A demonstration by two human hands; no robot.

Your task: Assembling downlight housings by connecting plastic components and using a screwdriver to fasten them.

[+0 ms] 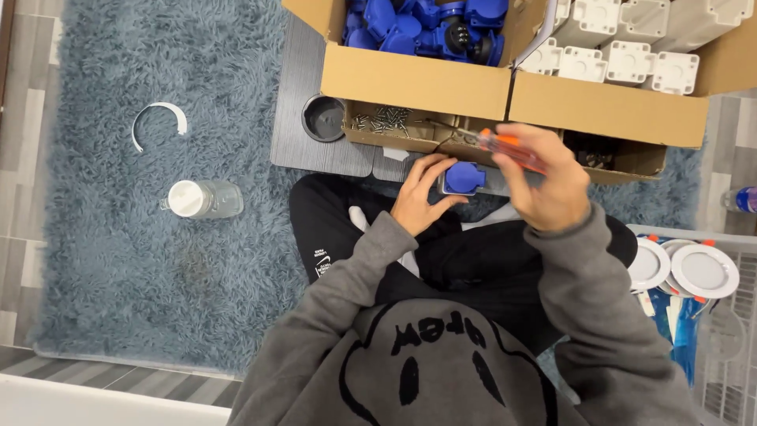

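Blue socket part [463, 178], square with a round hinged lid, sits just in front of the person's lap, over the near edge of a low grey board [303, 118]. The left hand [419, 199] holds it from the left side, thumb and fingers curled closed around its edge. The right hand [552, 183] is closed in a fist around an orange-handled screwdriver [511, 149], which slants up and to the left above the part; its tip is hidden, so whether it touches the part cannot be told.

Just beyond the hands stands a small shallow cardboard tray [394, 126] with loose metal screws in it, and a dark round cup [323, 118] beside it. Behind these, one large cardboard box [414, 79] holds more blue socket parts, and a second box [607, 110] holds white plastic housings. Well to the left, on the blue shaggy rug [118, 260], lie a clear bottle with a white cap [201, 199] and a white curved strip [160, 118]. To the right, a wire basket [729, 347] holds round white discs.
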